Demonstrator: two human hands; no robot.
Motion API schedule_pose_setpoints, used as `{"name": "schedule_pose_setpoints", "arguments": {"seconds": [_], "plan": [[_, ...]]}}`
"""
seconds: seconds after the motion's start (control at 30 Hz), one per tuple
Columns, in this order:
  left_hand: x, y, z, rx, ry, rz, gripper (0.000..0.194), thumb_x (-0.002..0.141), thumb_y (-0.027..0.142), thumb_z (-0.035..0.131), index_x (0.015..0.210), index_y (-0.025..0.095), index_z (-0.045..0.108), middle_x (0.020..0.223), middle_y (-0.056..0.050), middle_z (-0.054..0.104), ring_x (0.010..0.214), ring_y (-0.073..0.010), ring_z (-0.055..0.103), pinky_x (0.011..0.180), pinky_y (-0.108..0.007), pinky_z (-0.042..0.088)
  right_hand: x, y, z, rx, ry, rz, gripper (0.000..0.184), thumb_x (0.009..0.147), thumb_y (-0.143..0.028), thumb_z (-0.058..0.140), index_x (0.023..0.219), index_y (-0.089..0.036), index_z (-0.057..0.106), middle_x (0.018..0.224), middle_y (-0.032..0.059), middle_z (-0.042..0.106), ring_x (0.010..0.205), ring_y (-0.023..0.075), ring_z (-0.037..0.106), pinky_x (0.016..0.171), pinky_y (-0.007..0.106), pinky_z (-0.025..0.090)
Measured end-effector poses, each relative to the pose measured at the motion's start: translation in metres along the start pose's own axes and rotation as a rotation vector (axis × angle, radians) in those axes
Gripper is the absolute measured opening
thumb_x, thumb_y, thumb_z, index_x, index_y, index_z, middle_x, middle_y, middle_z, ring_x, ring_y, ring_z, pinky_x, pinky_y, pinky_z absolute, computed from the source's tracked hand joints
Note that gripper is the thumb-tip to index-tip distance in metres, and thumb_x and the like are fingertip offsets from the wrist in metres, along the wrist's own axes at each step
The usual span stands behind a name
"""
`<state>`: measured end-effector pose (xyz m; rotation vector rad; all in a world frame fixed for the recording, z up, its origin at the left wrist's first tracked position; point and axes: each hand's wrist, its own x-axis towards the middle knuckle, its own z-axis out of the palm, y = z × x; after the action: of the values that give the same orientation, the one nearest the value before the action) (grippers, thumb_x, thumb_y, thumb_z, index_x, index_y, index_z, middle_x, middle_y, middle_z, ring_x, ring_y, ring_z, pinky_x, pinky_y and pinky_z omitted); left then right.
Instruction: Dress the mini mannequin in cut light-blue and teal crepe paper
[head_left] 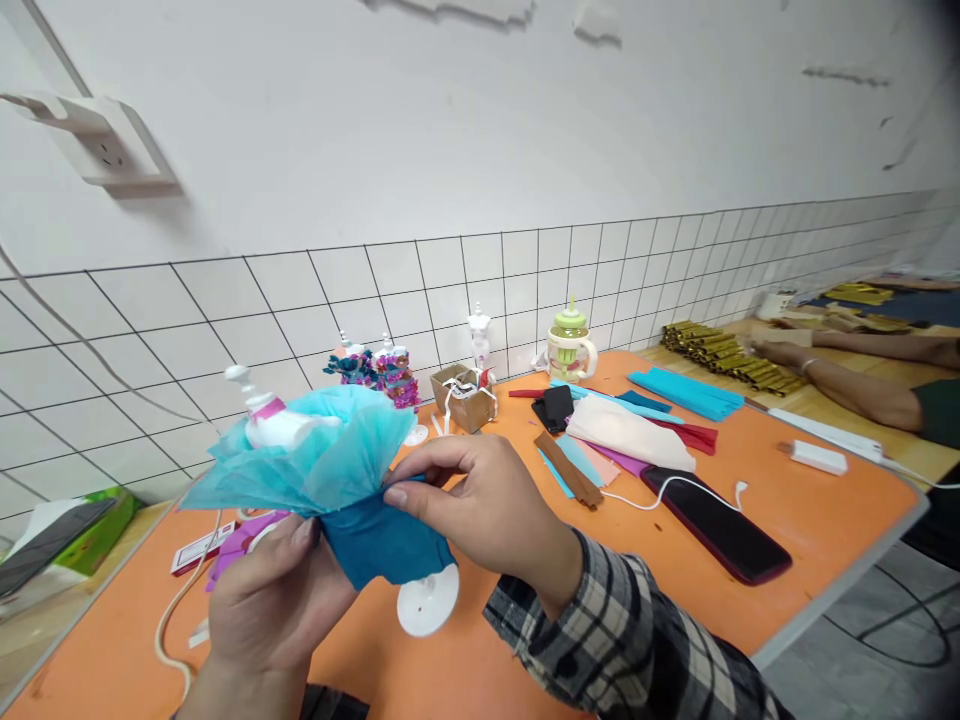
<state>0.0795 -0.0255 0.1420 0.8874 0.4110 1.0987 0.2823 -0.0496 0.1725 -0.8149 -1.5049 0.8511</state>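
A small white dress-form mannequin [281, 428] lies tilted in the air above the table, its neck end to the left and its round white base [427, 602] at lower right. Pink trim circles its top. Light blue crepe paper [360, 420] flares around it, with a darker blue crepe strip [386, 545] wrapped below. My left hand [274, 595] is closed around the mannequin from beneath; the papers hide part of its fingers. Between thumb and forefinger, my right hand [480, 500] pinches the dark blue strip where the two papers meet.
On the orange table [720, 600] lie a phone [716, 525], a white cable, crepe strips [686, 392] and a cardboard box [465, 402]. Decorated mannequins [394, 375] and a green-lidded bottle [571, 345] stand by the wall. Another person's arm [862, 380] rests near gold strips [720, 355].
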Motion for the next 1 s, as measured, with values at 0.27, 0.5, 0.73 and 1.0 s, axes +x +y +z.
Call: {"name": "schedule_pose_setpoints", "arguments": {"seconds": [0.27,0.5,0.73,1.0], "plan": [[0.004,-0.001,-0.004,0.259,-0.187,0.257,0.035,0.077,0.033,0.084,0.112,0.03,0.081,0.111,-0.004,0.082,0.122,-0.0361,0.067,0.111,-0.051,0.05,-0.002,-0.005,0.003,0.068,0.024,-0.09,0.006,0.08,-0.016,0.077,0.08,-0.02,0.081,0.085,0.0005,0.08,0.078,0.0124,0.072,0.071,0.02,0.056],[0.003,0.007,-0.057,0.287,-0.193,0.092,0.042,0.073,0.037,0.086,0.114,0.029,0.08,0.115,-0.008,0.08,0.123,-0.041,0.065,0.102,-0.056,0.056,-0.005,-0.008,0.001,0.008,-0.049,-0.158,0.004,0.081,-0.018,0.08,0.083,-0.022,0.08,0.086,-0.0008,0.079,0.079,0.0123,0.07,0.072,0.02,0.055],[0.003,0.008,-0.076,0.216,-0.164,0.036,0.036,0.073,0.039,0.086,0.108,0.033,0.082,0.107,-0.003,0.083,0.105,-0.0354,0.075,0.1,-0.048,0.059,-0.003,-0.005,-0.003,0.059,-0.135,-0.224,0.006,0.086,-0.026,0.077,0.084,-0.022,0.08,0.09,-0.0003,0.079,0.085,0.0126,0.071,0.076,0.021,0.055],[0.012,0.005,-0.026,0.269,-0.011,0.019,0.031,0.074,0.044,0.086,0.1,0.028,0.082,0.099,-0.006,0.082,0.1,-0.0324,0.075,0.094,-0.044,0.058,-0.003,-0.001,0.009,0.074,-0.012,-0.112,0.015,0.079,-0.03,0.083,0.083,-0.017,0.078,0.08,0.002,0.076,0.071,0.012,0.068,0.064,0.02,0.054]]}}
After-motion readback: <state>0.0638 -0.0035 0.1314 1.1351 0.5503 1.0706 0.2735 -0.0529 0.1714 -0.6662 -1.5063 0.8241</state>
